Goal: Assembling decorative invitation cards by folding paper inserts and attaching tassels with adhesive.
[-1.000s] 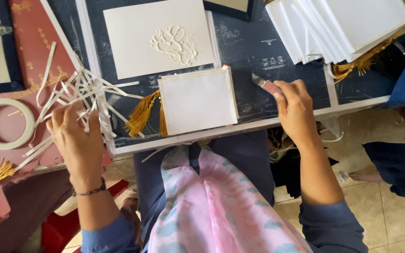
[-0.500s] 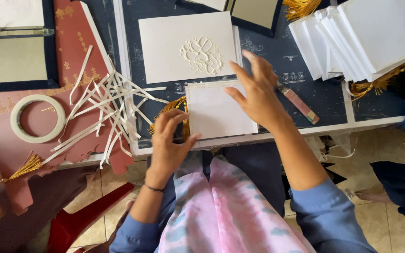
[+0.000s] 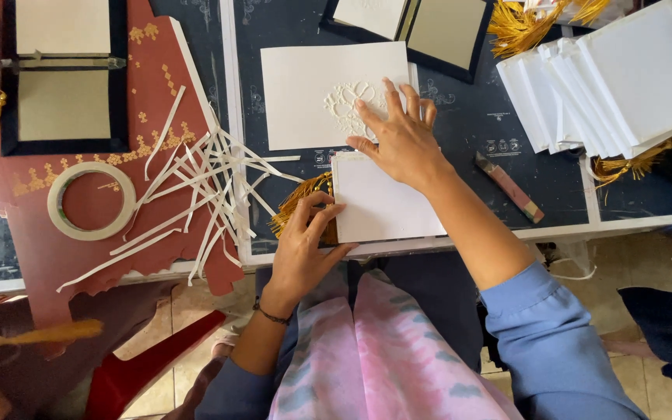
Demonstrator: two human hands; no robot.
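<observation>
1. The step in hand looks like squaring up a small white folded card [image 3: 386, 204] with a gold tassel [image 3: 299, 204] at its left edge; it lies at the front edge of the dark cutting-mat desk [image 3: 460, 124], just below a white embossed sheet [image 3: 313, 97].
2. The left hand [image 3: 305, 253] pinches the card's left edge, its grip closed on card and tassel.
3. The right hand [image 3: 402, 140] lies flat, fingers spread, its grip released, pressing the card's top edge and touching the embossed sheet.
4. The next move likely calls for steady downward pressure so the layers stay aligned.
5. Loose white paper strips [image 3: 196, 187] and a tape roll [image 3: 91, 200] lie left; a craft knife [image 3: 509, 187] lies right.
</observation>
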